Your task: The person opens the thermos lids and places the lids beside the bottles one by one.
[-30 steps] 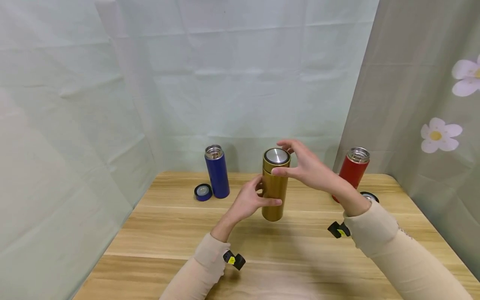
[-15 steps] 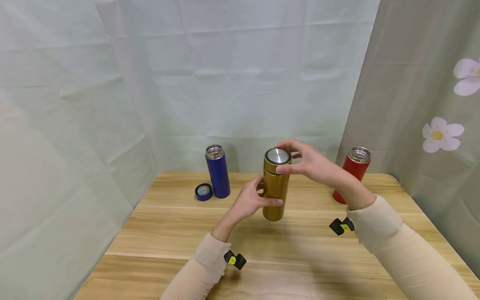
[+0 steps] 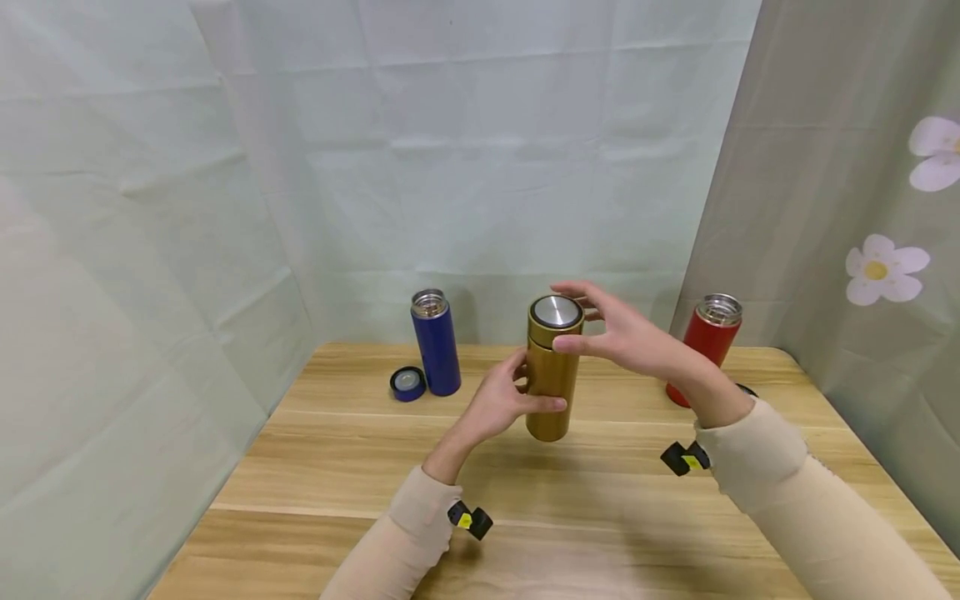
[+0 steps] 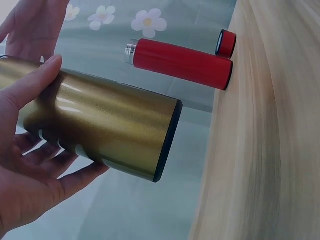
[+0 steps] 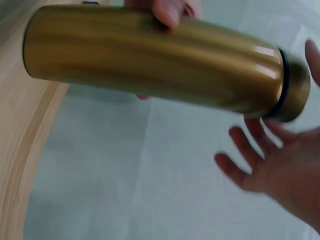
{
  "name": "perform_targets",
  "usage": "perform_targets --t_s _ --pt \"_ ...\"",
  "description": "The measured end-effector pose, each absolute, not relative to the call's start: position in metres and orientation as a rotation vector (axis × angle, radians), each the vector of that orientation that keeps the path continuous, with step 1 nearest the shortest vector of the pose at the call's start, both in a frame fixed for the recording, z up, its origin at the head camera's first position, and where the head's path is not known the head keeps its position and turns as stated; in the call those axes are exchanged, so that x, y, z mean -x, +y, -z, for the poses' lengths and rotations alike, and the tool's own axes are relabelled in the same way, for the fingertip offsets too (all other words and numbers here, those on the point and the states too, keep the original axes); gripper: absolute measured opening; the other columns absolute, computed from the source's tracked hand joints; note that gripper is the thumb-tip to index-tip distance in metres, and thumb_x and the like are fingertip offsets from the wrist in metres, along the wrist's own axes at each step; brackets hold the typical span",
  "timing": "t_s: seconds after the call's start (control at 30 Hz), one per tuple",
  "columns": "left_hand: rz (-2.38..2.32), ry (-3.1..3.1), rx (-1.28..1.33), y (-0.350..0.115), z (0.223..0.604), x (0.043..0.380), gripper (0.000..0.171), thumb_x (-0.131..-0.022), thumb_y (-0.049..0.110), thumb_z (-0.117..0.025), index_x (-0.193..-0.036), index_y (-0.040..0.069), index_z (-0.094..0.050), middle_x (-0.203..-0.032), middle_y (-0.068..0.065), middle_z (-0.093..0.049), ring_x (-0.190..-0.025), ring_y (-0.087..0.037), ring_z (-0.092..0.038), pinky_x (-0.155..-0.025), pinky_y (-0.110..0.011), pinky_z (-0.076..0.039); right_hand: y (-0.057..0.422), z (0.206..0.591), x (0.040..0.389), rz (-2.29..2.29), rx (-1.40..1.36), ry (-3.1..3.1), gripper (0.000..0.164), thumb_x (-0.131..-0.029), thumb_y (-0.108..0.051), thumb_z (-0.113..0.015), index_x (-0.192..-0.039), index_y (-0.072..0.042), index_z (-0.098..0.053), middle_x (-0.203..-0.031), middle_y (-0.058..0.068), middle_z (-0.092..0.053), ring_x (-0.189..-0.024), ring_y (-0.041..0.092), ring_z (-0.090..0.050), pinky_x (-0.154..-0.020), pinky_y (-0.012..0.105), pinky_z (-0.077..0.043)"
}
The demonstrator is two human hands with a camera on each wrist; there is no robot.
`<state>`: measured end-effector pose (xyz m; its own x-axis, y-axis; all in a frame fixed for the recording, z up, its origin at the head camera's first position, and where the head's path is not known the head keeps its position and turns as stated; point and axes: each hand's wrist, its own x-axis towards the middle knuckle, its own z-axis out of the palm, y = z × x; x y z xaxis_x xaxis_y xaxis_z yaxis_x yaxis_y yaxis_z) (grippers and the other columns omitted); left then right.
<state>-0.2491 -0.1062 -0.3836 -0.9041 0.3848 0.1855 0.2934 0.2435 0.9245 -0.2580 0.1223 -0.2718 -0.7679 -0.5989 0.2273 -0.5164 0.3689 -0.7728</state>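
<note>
A gold thermos flask [image 3: 551, 383] is held above the table, its body gripped by my left hand [image 3: 498, 398] with the thumb across the near side. Its lid [image 5: 296, 92] has a silver disc on top and sits on the flask, with a dark ring below it. Around the lid my right hand [image 3: 622, 333] is spread. In the right wrist view the right thumb [image 5: 314, 60] stands apart from the lid, while the fingers fan out under it. Whether a right fingertip touches the lid, I cannot tell.
Back left, a blue flask [image 3: 437, 346] stands uncapped beside its blue lid [image 3: 407, 383]. A red flask [image 4: 180, 62], also uncapped, stands back right with its lid [image 4: 226, 44] beside it. The wooden table [image 3: 337, 467] meets hanging cloth at the back and sides.
The right hand closed its fingers on the lid and turned half a second ago; now those fingers have loosened and straightened. The left hand and flask are almost unmoved.
</note>
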Motion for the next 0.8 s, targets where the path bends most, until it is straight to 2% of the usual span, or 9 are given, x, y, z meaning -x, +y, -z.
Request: perform_targets --t_s 0.13,0.23,0.53,0.67,0.8 --pt "-1.772 2.425 -0.64 -0.106 0.383 0.249 0.077 -0.084 0.031 -0.09 -0.15 0.021 -0.051 -0.14 -0.004 -0.062 -0.129 -0.029 -0.06 -0.107 -0.054 -0.049 0.112 0.274 0.253 1.394 0.933 2.662 0.069 -0.094 -0.027 -0.081 -0.149 -0.007 -0.045 -0.146 0.012 -0.052 -0.133 0.038 -0.046 -0.11 0.061 -0.039" --pt "-1.765 2.429 -0.652 -0.106 0.383 0.249 0.077 -0.084 0.031 -0.09 -0.15 0.021 -0.051 -0.14 -0.005 -0.061 -0.129 -0.029 -0.061 -0.107 -0.054 -0.049 0.11 0.273 0.252 1.43 0.882 2.659 0.065 -0.093 -0.024 -0.082 -0.145 -0.006 -0.048 -0.141 0.013 -0.055 -0.131 0.038 -0.048 -0.109 0.06 -0.041" --pt "-1.723 2.415 -0.756 -0.106 0.381 0.251 0.076 -0.084 0.027 -0.09 -0.149 0.022 -0.051 -0.14 0.001 -0.061 -0.128 -0.024 -0.061 -0.106 -0.052 -0.05 0.13 0.264 0.263 1.396 1.068 2.361 0.061 -0.098 -0.021 -0.075 -0.152 -0.016 -0.046 -0.142 0.007 -0.053 -0.135 0.031 -0.048 -0.109 0.059 -0.042" --pt "-1.697 2.407 -0.783 -0.106 0.381 0.251 0.076 -0.084 0.026 -0.09 -0.149 0.023 -0.052 -0.139 0.002 -0.062 -0.128 -0.024 -0.061 -0.107 -0.052 -0.049 0.137 0.263 0.266 1.37 1.135 2.224 0.065 -0.1 -0.017 -0.071 -0.158 -0.019 -0.041 -0.149 0.007 -0.048 -0.138 0.03 -0.046 -0.111 0.057 -0.041" --pt "-1.698 2.408 -0.765 -0.106 0.38 0.25 0.076 -0.084 0.027 -0.09 -0.15 0.024 -0.052 -0.139 0.002 -0.062 -0.128 -0.024 -0.061 -0.107 -0.052 -0.049 0.137 0.265 0.264 1.383 1.116 2.261 0.072 -0.099 -0.021 -0.072 -0.161 -0.022 -0.035 -0.153 0.006 -0.045 -0.143 0.03 -0.041 -0.113 0.06 -0.039"
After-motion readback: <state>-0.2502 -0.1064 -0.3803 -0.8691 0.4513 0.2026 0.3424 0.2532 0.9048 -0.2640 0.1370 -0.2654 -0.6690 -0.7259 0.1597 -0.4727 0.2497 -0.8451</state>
